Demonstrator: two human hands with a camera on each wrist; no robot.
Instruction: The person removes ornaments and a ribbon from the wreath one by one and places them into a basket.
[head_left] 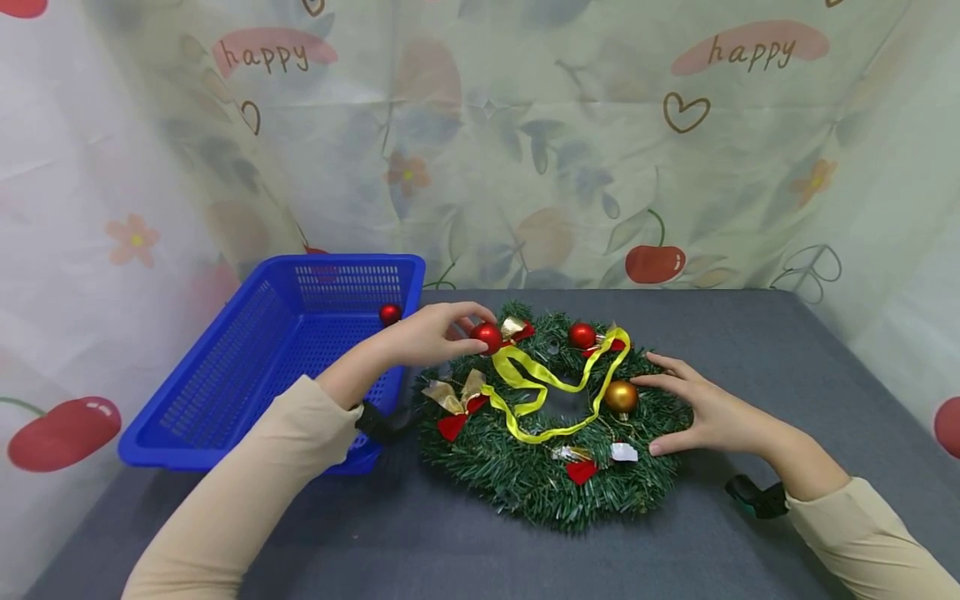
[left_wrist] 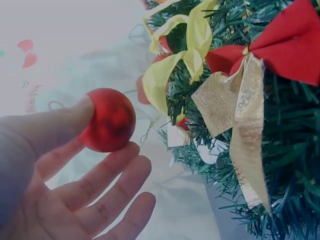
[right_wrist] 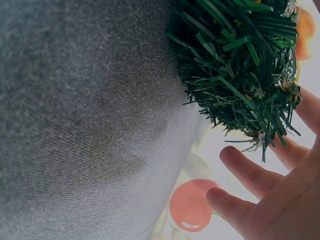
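Observation:
A green wreath (head_left: 555,492) lies on the grey table, trimmed with red and gold bows and a loose yellow ribbon (head_left: 525,433). My left hand (head_left: 432,335) pinches a red Christmas ball (left_wrist: 111,120) between thumb and fingers, over the wreath's upper left part. In the left wrist view the ball is apart from the greenery, near a red and gold bow (left_wrist: 245,75). With fingers spread and extended, my right hand (head_left: 705,412) is at the wreath's right edge, near a gold ball (head_left: 621,397). Another red ball (head_left: 582,336) sits at the wreath's top.
A blue plastic basket (head_left: 202,400) stands left of the wreath, with a red ball (head_left: 390,314) at its right side. A white tag (head_left: 624,452) shows on the wreath's lower right. Behind the table (head_left: 750,333) hangs a printed curtain (head_left: 495,167).

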